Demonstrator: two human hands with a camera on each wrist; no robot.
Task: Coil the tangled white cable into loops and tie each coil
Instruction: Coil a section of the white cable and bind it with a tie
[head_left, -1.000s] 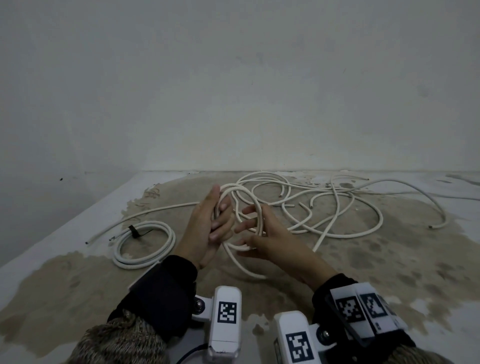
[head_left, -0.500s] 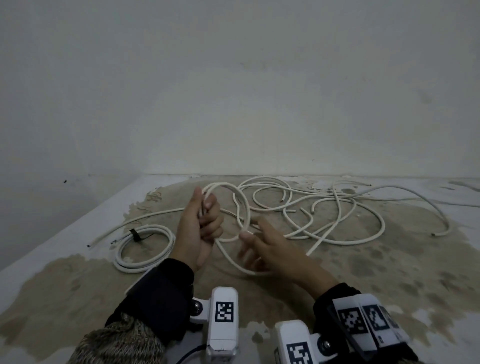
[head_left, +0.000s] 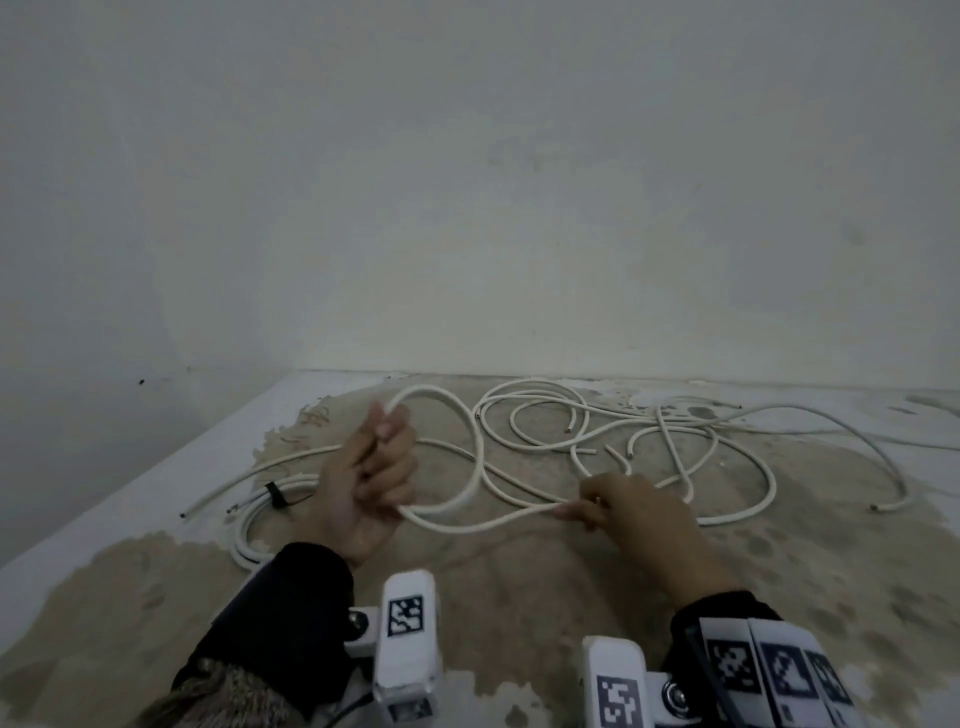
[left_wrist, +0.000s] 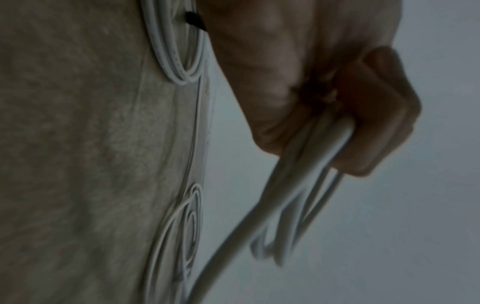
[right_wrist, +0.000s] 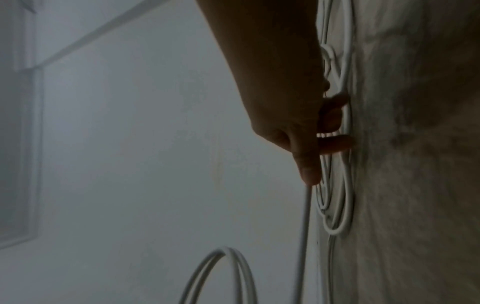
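1. The white cable is a thin, round, plain cord sprawled in loose overlapping curves across the middle and right of the head view, on a stained tan floor with several cut ends poking out.
2. The left hand, centre-left of the frame, has its fingers curled round a couple of raised loops; the left wrist view shows the strands bunched in the fist.
3. The right hand, lower centre-right, pinches one strand down low near the floor, running leftwards to the loops.
4. A finished coil lies at left, partly behind the left hand, with a black tie round it.
5. No writing on the cable that I can read. The wrist cameras only carry black-and-white square code markers, no text.
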